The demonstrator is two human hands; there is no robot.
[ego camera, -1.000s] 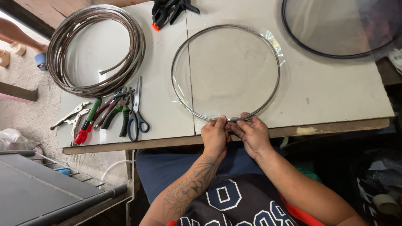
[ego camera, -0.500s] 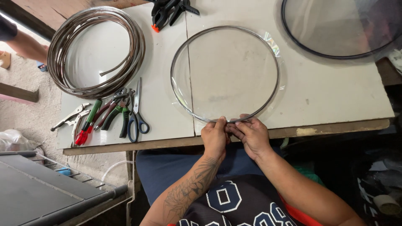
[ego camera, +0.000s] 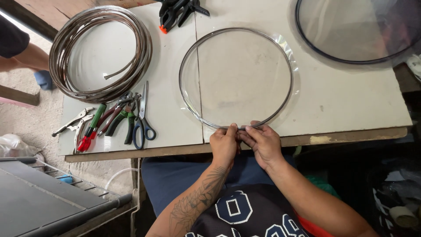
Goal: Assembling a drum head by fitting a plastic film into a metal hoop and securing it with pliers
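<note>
left grip [ego camera: 224,144] closed, right grip [ego camera: 262,141] closed, pinching metal ring [ego camera: 189,57]

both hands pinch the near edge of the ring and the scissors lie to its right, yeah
Not quite. In the head view both hands, left and right, do pinch the near edge of the ring, but the scissors lie to its left, beside the pliers.

A workshop: pliers [ego camera: 94,125], scissors [ego camera: 142,118], clamps [ego camera: 177,11] and coiled tubing [ego camera: 101,52] lie on a worn worktable [ego camera: 351,105].
</note>
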